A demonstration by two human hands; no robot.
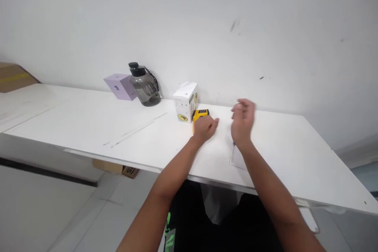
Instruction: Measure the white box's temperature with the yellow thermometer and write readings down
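My left hand (204, 128) is closed like a fist, thumb to the right, in front of a yellow and black handheld device (201, 113). It covers much of that device; what its fingers hold, if anything, is hidden. The device stands against a white box with avocado pictures (185, 104). To the right, my right hand (243, 122) is raised over the table, its fingers loosely bent and slightly apart, blurred by motion, with nothing seen in them. Partly under my right wrist lies a flat white item with small print (237, 158).
A grey see-through bottle with a black cap (144, 88) stands by the wall beside a lilac box (119, 86). A cardboard box (14, 76) is at the far left. The white table (88, 126) has its front edge close to my body; another carton (110, 165) sits below it.
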